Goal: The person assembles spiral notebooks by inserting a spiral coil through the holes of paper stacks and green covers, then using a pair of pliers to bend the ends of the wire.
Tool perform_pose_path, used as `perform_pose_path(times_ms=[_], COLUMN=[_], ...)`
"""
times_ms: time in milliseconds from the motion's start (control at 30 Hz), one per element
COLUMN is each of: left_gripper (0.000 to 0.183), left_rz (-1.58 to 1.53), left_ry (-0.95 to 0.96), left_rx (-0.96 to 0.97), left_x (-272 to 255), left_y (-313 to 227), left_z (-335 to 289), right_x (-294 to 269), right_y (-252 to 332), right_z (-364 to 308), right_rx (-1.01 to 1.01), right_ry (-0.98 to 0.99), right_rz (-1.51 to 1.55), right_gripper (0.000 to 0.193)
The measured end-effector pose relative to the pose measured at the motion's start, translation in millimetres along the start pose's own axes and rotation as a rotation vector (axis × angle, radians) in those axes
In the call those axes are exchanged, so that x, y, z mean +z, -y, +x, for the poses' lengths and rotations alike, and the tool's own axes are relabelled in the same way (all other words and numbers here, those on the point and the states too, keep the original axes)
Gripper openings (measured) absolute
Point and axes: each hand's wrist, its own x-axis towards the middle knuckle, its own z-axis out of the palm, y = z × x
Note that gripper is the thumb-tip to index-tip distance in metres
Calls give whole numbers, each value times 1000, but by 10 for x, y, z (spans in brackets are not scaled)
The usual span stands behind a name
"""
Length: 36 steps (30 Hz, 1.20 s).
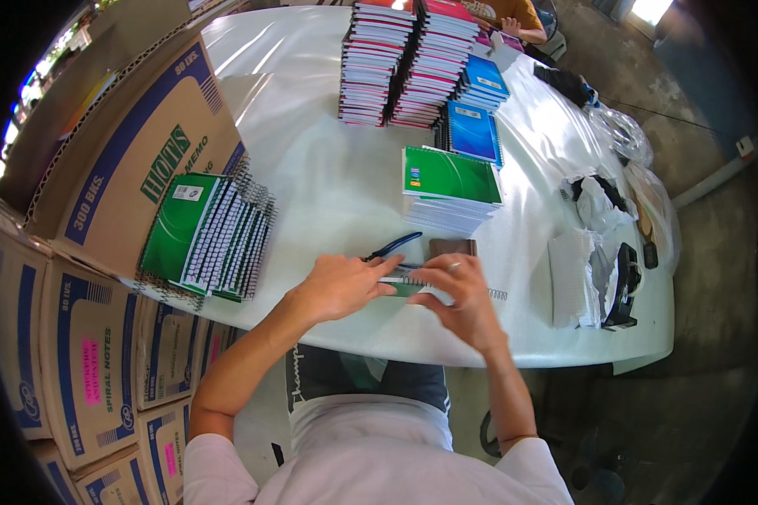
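A small notebook (393,284) lies at the table's near edge, between my hands. My left hand (343,286) holds its left part, thumb and fingers closed on it. A thin spiral wire (499,295) runs along the notebook's edge and sticks out to the right. My right hand (459,296) pinches at this wire, fingers bent; the fingertips are partly hidden. Blue-handled pliers (396,244) lie just beyond my left fingers, their head hidden. Behind my right hand sits a small brown block (452,247).
Green notebooks stand stacked (452,181) ahead, with blue notebooks (472,130) and tall red-edged stacks (370,67) behind. More spiral-bound green notebooks (215,236) lean by a cardboard box (156,143) at left. A black tape dispenser (623,286) stands right. A co-worker's hand (511,28) shows far off.
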Motion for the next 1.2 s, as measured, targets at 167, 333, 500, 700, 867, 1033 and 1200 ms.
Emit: perform_pose_path(times_ms=[167,333,500,700,867,1033,1200], left_gripper=[47,45,41,40,41,41,45], left_rz=[-16,-26,-46,9,8,-29,-10], left_ry=[157,161,118,99,83,111,385], left_rx=[-30,-12,1,-30,-53,10,191], left_x=[-156,-135,-64,-47,-59,-57,-282], left_y=[-44,-11,28,4,-21,41,-102], left_z=[63,78,82,89,92,68,-58], right_x=[254,211,240,427,379,130,-375], right_y=[2,-49,37,69,32,-28,-666], right_z=[4,18,71,15,24,21,-165], right_rx=[13,-110,-34,-20,-49,74,121], right_ry=[-28,-3,-48,-153,-111,-127,250], right_rz=[7,-41,28,-106,-133,-69,-103], right_gripper=[28,21,20,19,24,36,29])
